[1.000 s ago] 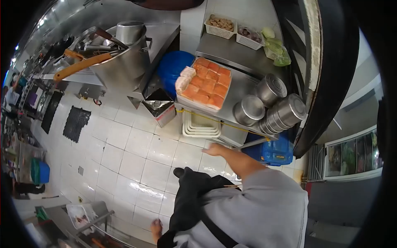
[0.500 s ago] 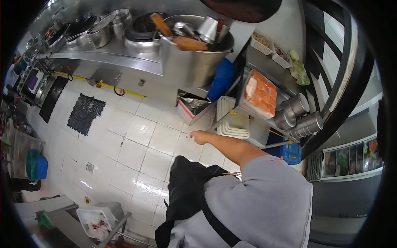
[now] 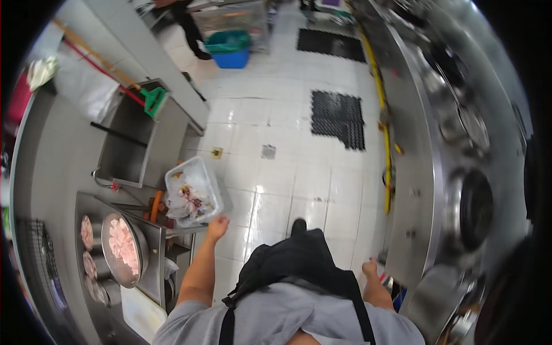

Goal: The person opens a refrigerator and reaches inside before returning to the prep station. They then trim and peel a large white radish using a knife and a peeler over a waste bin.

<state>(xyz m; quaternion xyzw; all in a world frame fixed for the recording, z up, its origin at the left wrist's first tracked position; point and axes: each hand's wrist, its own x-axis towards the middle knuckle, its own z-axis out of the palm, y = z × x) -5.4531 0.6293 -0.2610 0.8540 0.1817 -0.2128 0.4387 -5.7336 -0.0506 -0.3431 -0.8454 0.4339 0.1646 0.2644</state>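
My left hand (image 3: 218, 227) hangs just below the rim of a white bin (image 3: 210, 198) lined with scraps; its fingers look curled, but whether anything is in them cannot be made out. On the other side, my right hand (image 3: 370, 267) is low beside the steel stove front, small and partly blurred, its finger position unclear. Left of my left arm, a steel bowl (image 3: 141, 253) of pale pink meat pieces (image 3: 123, 246) sits on the counter, with small round containers of meat next to it. A white cutting board (image 3: 141, 313) lies nearer to me.
A steel sink (image 3: 129, 138) with a green squeegee (image 3: 154, 101) is at the left. Black mats (image 3: 338, 119) lie on the tiled floor. A blue bin (image 3: 232, 58) and a person's leg (image 3: 190, 29) are at the back. The stove (image 3: 422, 190) with pans runs along the right.
The view has swung left, from the pots and shelf to the aisle and left counter. Both my hands now show, the left near the white bin. The stove is now at the right.
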